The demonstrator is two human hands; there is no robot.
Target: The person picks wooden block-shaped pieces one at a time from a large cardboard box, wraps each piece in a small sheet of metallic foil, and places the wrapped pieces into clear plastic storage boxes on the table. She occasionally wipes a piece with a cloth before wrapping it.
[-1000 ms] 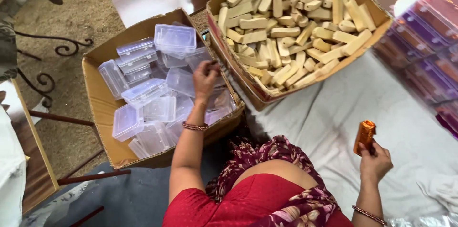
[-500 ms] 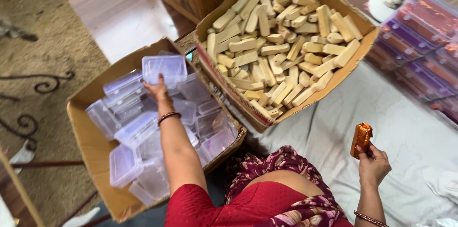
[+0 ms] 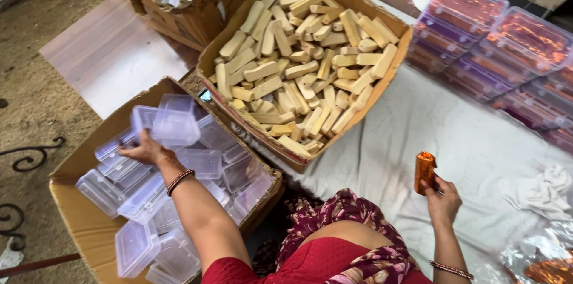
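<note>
The left hand (image 3: pixel 145 151) holds a clear plastic box (image 3: pixel 168 127) with a lid. The fingers are closed on its bottom edge and the box is lifted up above a brown cardboard carton (image 3: pixel 76 167). This carton sits on the floor at the person's left side. It is full of more clear little boxes (image 3: pixel 149 200), all piled up and tipped this way and that. A dark bangle (image 3: pixel 179 181) sits on the left wrist.

The right hand (image 3: pixel 442 199) is over a white cloth (image 3: pixel 412 134) that covers the floor in front. Its fingers are pinched on the bottom end of a small orange shiny packet (image 3: pixel 424 171). The packet stands straight up. Another bangle (image 3: pixel 452 269) is on the right wrist.

Between the two hands, a bit farther away, is a big open carton (image 3: pixel 382 90). It is full of pale tan sticks (image 3: pixel 298 63) lying in a heap. One corner of it rests right by the carton of clear boxes.

At the far right are stacks of closed boxes with purple edges (image 3: pixel 495 39). They have orange things inside. A crumpled white rag (image 3: pixel 543 191) lies on the cloth near the right hand. In the bottom right corner there is some shiny wrap (image 3: pixel 537 260). Behind the cartons is another brown carton (image 3: pixel 191 3), and a flat wooden board (image 3: pixel 110 54) lies on the carpet
</note>
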